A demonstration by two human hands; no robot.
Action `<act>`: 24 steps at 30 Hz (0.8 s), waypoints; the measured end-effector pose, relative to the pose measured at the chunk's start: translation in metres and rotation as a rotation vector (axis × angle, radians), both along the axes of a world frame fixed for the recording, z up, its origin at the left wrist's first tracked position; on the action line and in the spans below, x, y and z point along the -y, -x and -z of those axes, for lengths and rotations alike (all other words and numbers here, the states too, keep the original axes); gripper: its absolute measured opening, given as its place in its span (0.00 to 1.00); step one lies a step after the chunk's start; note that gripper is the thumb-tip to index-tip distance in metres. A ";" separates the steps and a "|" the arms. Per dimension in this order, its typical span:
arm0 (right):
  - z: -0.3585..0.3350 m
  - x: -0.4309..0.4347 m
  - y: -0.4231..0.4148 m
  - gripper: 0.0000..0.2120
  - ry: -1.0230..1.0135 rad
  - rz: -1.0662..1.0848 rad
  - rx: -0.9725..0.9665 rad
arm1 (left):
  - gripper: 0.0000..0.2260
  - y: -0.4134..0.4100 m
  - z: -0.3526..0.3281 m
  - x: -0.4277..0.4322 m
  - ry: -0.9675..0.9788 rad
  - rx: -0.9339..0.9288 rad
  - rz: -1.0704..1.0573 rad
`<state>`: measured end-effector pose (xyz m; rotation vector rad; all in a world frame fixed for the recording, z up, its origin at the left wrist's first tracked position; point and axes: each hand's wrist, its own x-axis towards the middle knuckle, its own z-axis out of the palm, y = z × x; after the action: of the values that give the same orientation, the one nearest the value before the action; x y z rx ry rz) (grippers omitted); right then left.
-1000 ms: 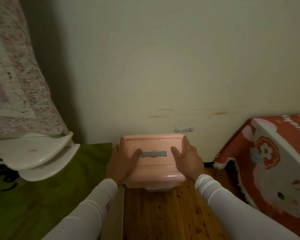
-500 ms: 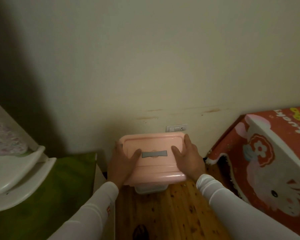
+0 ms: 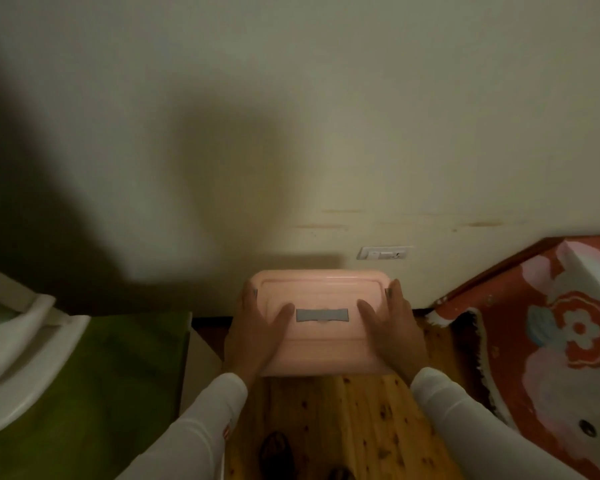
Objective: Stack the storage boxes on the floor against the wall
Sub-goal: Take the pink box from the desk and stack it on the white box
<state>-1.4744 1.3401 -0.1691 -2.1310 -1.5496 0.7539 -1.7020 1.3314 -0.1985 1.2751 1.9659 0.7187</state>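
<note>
A pink storage box (image 3: 323, 334) with a grey handle (image 3: 322, 314) on its lid is held in front of me, close to the cream wall (image 3: 326, 133). My left hand (image 3: 253, 332) grips its left side, thumb on the lid. My right hand (image 3: 394, 329) grips its right side the same way. The lid hides the box's body and whatever lies under it, so I cannot tell whether it rests on the floor. Both sleeves are white.
Wooden floor (image 3: 347, 427) runs below the box. A green-covered surface (image 3: 94, 393) with white plastic pieces (image 3: 25, 348) stands left. A red patterned blanket (image 3: 548, 341) drapes on the right. A wall socket (image 3: 383, 253) sits just above the box.
The box and both hands have moved closer to the wall and lower. The clear base under the lid no longer shows. The view has shifted, pushing the left furniture further out.
</note>
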 end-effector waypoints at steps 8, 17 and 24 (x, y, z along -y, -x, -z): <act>0.083 -0.033 -0.013 0.39 0.053 -0.033 -0.012 | 0.41 -0.007 0.071 -0.023 0.081 0.054 -0.036; 0.196 -0.076 -0.039 0.39 0.099 -0.025 -0.059 | 0.43 -0.032 0.179 -0.058 0.166 0.065 -0.076; 0.274 -0.093 -0.050 0.39 0.176 -0.035 -0.113 | 0.44 -0.042 0.251 -0.066 0.221 0.111 -0.111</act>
<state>-1.4249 1.4330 -0.4428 -2.1464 -1.5138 1.0387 -1.6601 1.3970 -0.4498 0.9811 1.9756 0.5922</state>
